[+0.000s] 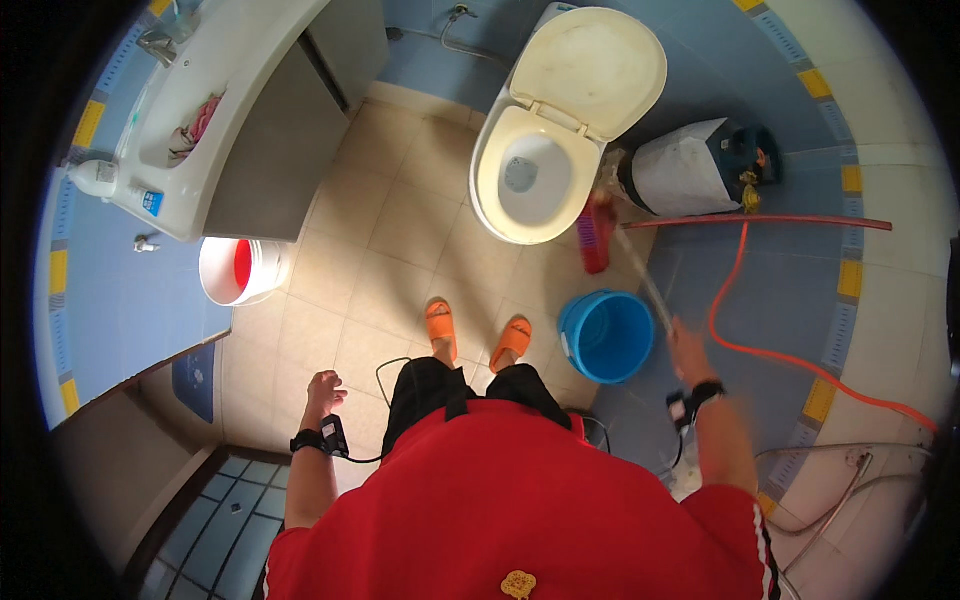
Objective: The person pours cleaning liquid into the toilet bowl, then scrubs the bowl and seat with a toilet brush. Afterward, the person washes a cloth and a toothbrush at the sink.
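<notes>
My right hand (688,352) grips a long thin handle (646,277), blurred by motion. It slants up and left past the blue bucket (607,337), and its far end is blurred beside the toilet bowl (536,176), so I cannot tell what tool it is. A red plastic bottle (595,238) stands near that end, right of the toilet. The toilet's seat is down and its lid (592,67) is raised. My left hand (325,393) hangs at my left side over the tiled floor, holding nothing, its fingers loosely curled and partly apart.
A gas cylinder (679,169) with a pale wrap and orange hose (724,300) stands by the right wall, near a red bar (757,220). At left are a washbasin (142,150) with a cloth (199,127) and a white bucket (266,274). A cable hangs beside my left leg.
</notes>
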`<move>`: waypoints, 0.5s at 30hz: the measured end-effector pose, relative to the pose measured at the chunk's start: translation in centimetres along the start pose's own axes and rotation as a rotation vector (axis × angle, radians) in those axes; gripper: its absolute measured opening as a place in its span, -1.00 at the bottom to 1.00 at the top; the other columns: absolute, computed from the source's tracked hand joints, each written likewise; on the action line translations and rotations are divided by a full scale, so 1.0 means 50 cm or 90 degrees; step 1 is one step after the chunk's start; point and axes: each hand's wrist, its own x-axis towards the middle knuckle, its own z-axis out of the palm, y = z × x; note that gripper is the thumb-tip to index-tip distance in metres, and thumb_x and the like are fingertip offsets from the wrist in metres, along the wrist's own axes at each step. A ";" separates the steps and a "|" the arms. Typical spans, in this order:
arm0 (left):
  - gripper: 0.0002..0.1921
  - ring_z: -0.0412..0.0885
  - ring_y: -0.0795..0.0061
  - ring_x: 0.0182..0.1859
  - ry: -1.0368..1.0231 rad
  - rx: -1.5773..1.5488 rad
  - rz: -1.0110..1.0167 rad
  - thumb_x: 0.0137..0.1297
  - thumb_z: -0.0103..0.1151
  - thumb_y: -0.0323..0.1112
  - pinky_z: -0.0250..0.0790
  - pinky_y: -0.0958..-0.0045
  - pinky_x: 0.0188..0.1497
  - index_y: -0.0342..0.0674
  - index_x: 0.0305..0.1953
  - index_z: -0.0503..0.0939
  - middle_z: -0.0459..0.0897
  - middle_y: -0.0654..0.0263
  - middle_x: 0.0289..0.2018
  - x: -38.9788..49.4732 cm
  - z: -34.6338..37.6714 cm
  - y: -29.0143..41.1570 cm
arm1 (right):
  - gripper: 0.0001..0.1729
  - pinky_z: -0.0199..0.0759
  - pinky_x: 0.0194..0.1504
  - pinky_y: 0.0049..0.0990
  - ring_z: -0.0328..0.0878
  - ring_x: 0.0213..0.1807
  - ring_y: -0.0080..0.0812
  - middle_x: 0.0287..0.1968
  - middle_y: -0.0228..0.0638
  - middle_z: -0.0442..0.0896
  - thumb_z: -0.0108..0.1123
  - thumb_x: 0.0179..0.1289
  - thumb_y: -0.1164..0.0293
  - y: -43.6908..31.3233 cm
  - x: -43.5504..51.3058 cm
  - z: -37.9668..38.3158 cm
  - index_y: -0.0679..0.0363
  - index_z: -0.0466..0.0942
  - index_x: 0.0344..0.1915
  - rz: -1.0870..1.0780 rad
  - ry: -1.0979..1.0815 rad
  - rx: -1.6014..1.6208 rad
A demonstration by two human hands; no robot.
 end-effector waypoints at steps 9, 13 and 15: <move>-0.66 0.63 0.35 -0.36 -0.016 0.032 -0.015 0.27 -0.02 -0.21 0.41 0.43 -0.45 -0.18 0.03 0.39 0.57 0.21 -0.19 -0.005 0.027 0.070 | -0.50 0.37 -0.08 -0.05 0.48 -0.06 0.15 -0.04 0.08 0.54 -0.11 0.37 0.20 -0.023 -0.160 0.129 0.07 0.26 0.26 0.105 0.017 0.094; -0.59 0.63 0.28 -0.31 -0.019 0.059 0.009 0.26 0.00 -0.20 0.43 0.36 -0.37 -0.18 0.11 0.34 0.55 0.19 -0.12 -0.005 0.033 0.106 | -0.49 0.40 -0.12 -0.11 0.50 -0.10 0.16 -0.05 0.11 0.54 -0.14 0.38 0.17 -0.037 -0.049 0.069 0.12 0.27 0.25 0.052 0.146 0.210; -0.56 0.63 0.26 -0.28 -0.020 0.072 0.012 0.25 0.01 -0.20 0.44 0.34 -0.34 -0.18 0.14 0.31 0.54 0.18 -0.09 -0.007 0.030 0.119 | -0.50 0.40 -0.14 -0.12 0.51 -0.10 0.13 -0.05 0.11 0.54 -0.13 0.38 0.19 -0.041 0.007 0.048 0.11 0.27 0.26 0.020 0.142 0.192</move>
